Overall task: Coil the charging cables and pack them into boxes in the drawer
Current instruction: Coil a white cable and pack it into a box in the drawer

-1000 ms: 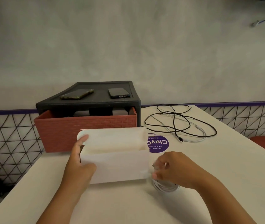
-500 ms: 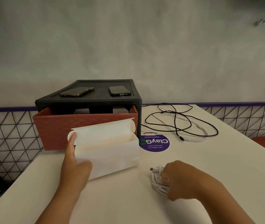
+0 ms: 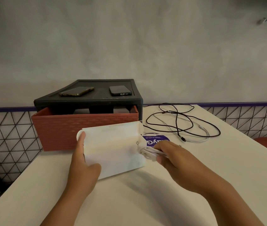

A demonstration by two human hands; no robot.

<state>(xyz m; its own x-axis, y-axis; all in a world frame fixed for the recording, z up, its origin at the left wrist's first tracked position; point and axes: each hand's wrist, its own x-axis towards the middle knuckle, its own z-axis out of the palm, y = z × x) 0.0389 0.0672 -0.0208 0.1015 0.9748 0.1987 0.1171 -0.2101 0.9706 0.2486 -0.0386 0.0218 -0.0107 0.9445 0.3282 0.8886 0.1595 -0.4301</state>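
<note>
Coiled white cable (image 3: 150, 152) sits bunched in my right hand (image 3: 176, 159), fingers curled round it, its plug poking over the right end of the open white box (image 3: 113, 150) on the table (image 3: 145, 201). My left hand (image 3: 82, 163) grips the box's left end, forefinger up against the raised lid. Just behind, I see the red drawer (image 3: 80, 128) pulled out of its black frame (image 3: 88, 101), with a gold-edged phone (image 3: 76, 92) and a dark phone (image 3: 120, 90) on top. A black cable (image 3: 177, 121) and a loose white cable (image 3: 207, 133) lie tangled to the right.
</note>
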